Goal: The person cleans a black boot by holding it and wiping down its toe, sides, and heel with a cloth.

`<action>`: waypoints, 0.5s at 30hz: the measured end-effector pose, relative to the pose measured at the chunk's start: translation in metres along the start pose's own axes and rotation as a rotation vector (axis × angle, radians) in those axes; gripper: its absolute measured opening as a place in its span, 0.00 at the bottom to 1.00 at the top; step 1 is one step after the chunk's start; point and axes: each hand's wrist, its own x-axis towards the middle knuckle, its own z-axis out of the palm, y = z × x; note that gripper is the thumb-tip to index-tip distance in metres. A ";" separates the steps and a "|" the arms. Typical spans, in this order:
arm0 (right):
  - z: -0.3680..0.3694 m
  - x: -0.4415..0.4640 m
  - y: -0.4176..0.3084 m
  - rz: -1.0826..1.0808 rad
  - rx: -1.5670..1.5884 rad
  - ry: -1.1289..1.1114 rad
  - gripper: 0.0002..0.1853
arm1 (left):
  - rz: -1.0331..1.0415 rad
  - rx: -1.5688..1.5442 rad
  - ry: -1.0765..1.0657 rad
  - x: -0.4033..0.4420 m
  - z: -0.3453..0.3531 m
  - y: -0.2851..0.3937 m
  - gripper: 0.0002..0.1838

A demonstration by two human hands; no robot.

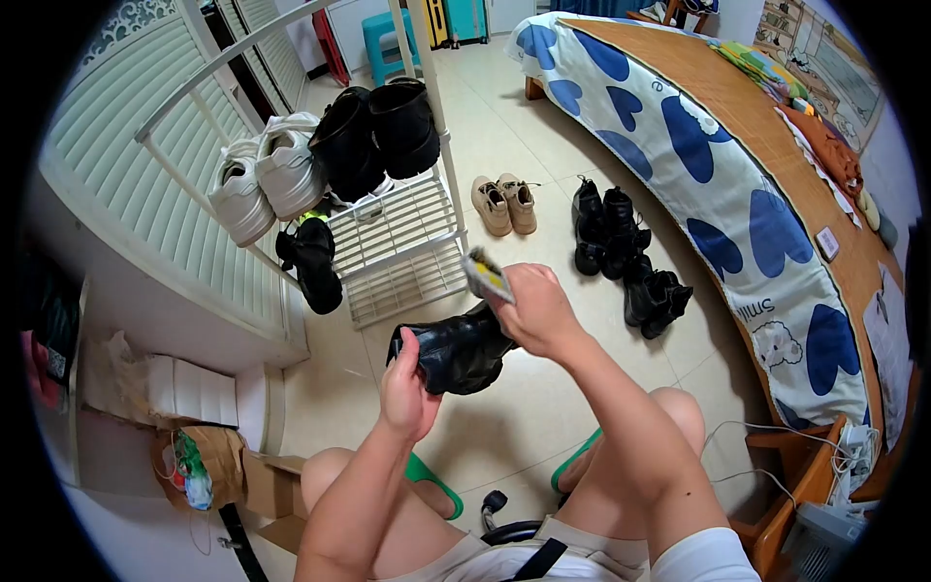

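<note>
A black leather shoe [454, 351] is held up in front of me, lying on its side. My left hand [411, 393] grips one end of it, thumb on top and fingers underneath. My right hand [535, 308] is closed around a small grey and yellow brush [488, 275], just above the shoe's other end. Part of the shoe is hidden behind my right hand, and I cannot tell whether the brush touches it.
White sneakers [289, 167] and black shoes [373, 136] sit on a white metal rack [398, 238] ahead. Beige shoes [504, 204] and several black boots [611, 228] stand on the floor. A bed [713, 165] runs along the right. A paper bag [215, 461] is at lower left.
</note>
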 end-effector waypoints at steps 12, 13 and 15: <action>-0.031 -0.017 -0.023 -0.193 0.034 -0.155 0.19 | -0.007 0.084 0.040 0.006 -0.009 0.006 0.30; -0.028 -0.018 -0.020 -0.193 0.036 -0.155 0.19 | -0.003 0.084 0.055 0.006 -0.010 0.005 0.29; -0.022 -0.016 -0.013 -0.153 0.053 -0.310 0.19 | 0.003 0.086 0.066 0.006 -0.008 0.006 0.27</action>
